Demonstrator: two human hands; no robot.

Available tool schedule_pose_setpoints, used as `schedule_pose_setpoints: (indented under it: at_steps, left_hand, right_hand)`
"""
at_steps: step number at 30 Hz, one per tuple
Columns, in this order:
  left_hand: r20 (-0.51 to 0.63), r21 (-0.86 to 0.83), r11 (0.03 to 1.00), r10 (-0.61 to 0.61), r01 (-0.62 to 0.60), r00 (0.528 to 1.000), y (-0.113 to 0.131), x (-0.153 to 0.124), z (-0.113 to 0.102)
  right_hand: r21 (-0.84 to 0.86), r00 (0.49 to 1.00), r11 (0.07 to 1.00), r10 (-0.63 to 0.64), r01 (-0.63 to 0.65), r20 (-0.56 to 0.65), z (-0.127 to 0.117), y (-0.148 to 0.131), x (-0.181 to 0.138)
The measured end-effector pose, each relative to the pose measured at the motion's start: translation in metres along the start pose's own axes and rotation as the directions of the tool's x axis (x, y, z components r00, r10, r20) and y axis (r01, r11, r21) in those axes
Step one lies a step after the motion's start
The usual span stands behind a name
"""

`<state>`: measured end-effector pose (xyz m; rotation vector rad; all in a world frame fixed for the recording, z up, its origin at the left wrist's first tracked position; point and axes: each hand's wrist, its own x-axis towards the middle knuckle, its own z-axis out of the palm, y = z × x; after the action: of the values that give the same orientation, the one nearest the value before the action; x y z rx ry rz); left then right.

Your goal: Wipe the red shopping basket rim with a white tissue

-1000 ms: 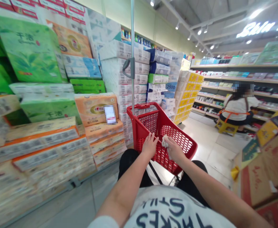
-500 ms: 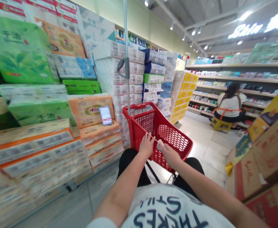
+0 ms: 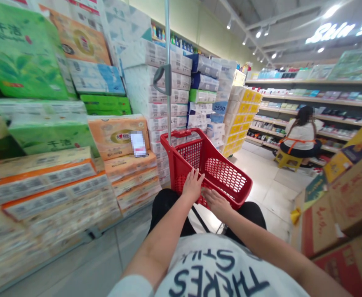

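A red plastic shopping cart basket (image 3: 224, 175) with perforated walls stands right in front of my knees. My left hand (image 3: 193, 185) rests on its near rim, palm down and fingers spread, holding nothing that I can see. Just to the right, my right hand (image 3: 217, 203) lies against the same near side, its fingers straight and close together. What is under those fingers is hidden; the whitish crumpled wad seen there earlier does not show. Attached at the cart's left corner, a tall metal pole (image 3: 168, 45) carries a grey loop (image 3: 162, 80).
Stacked tissue packs (image 3: 128, 165) line the left side, with a blurred white label (image 3: 138, 144) on one. Cardboard boxes (image 3: 354, 198) crowd the right. Farther back, a person (image 3: 301, 130) sits on a yellow stool (image 3: 287, 160) facing stocked shelves (image 3: 323, 99).
My right hand has flattened against the cart's near side, moving slightly left, and the whitish wad in it has gone out of sight. My left hand stays on the rim. The view has shifted slightly.
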<state>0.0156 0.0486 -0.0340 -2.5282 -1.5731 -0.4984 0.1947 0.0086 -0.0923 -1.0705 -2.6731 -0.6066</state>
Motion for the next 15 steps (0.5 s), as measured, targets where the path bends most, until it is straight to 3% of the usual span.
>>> schedule_pose_setpoints:
  at_steps: [3, 7, 15]
  left_hand:
    - [-0.008, 0.014, 1.0, 0.005, -0.005, 1.0, 0.002, -0.003, 0.004]
    - [-0.021, 0.034, 0.999, 0.008, -0.007, 1.0, 0.002, -0.008, 0.012]
    - [-0.048, 0.044, 0.999, 0.006, -0.004, 0.999, 0.0, -0.009, 0.018]
  right_hand:
    - [0.001, 1.0, 1.0, 0.0, 0.0, 0.017, 0.003, 0.0, 0.003]
    - [0.035, 0.991, 0.999, -0.009, 0.005, 0.135, 0.006, 0.001, -0.003]
    - [0.049, 0.993, 0.998, -0.037, 0.032, 0.108, 0.0, 0.008, -0.007]
